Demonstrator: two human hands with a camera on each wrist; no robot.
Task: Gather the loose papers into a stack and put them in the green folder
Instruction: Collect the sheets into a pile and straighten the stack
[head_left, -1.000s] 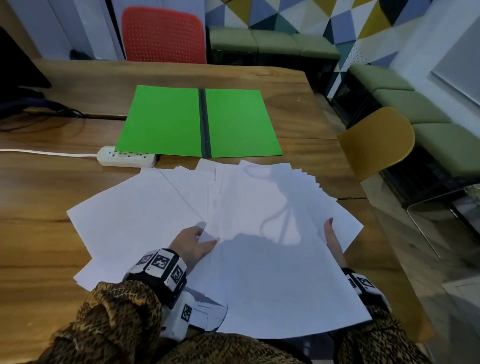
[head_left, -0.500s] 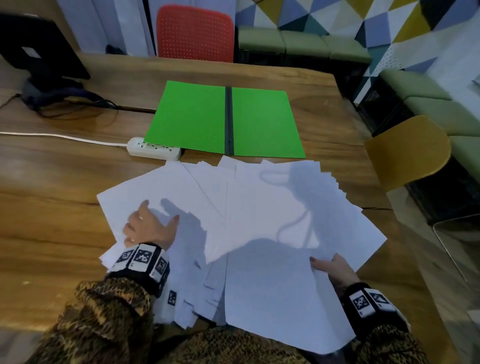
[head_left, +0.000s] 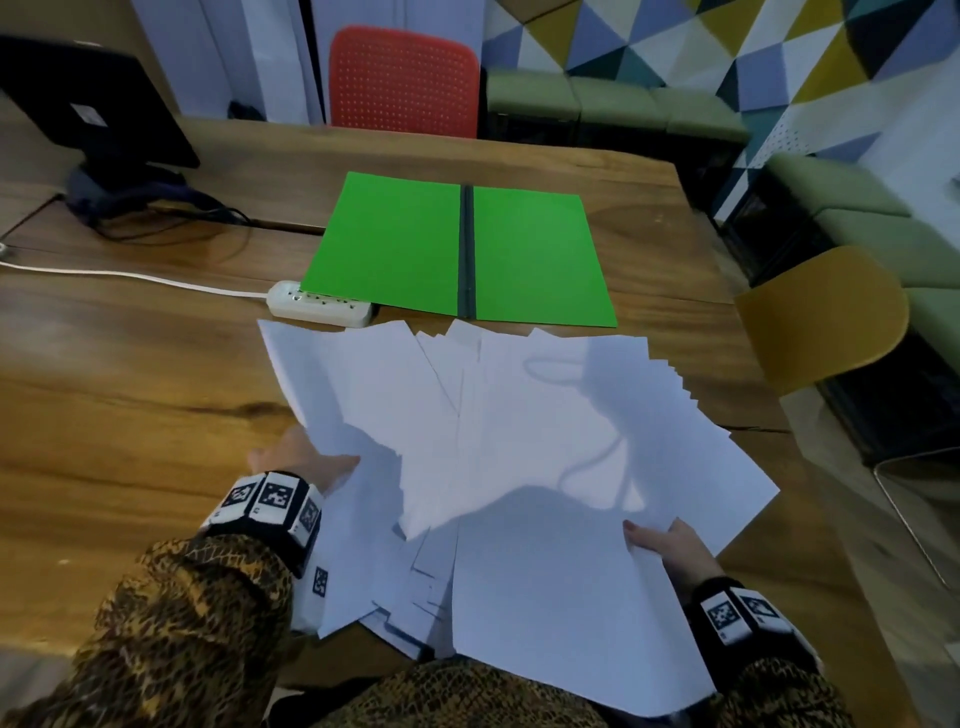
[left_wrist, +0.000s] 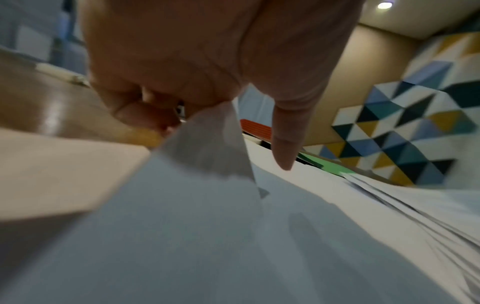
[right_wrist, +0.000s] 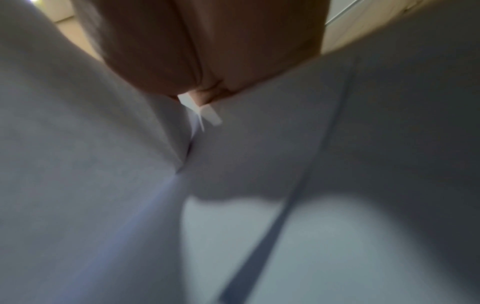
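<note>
Wooden table (head_left: 130, 395): spanning the scene, carrying everything listed.

Loose papers (head_left: 519, 441): white sheets lying fanned across the near-centre, corners splayed toward the far right, near edges overhanging the table toward the person.

Green folder (head_left: 462, 249): lying open and flat just beyond the fan, dark spine centred, nothing resting on either leaf.

Power strip (head_left: 319, 306): sitting at the folder's near-left corner, touching neither hand.

Left hand (head_left: 298, 460): gripping the fan's left edge, fingers curling beneath the sheets, thumb lying on top.

Right hand (head_left: 662, 543): pinching the right edge of the nearest sheets, thumb above, fingers hidden below.

Step in hand, as judged: sweeping both edges inward. Doing it well likely means drawing the hands together evenly, keeping sheets flat, then squaring the stack against the table before reaching for the folder.
</note>
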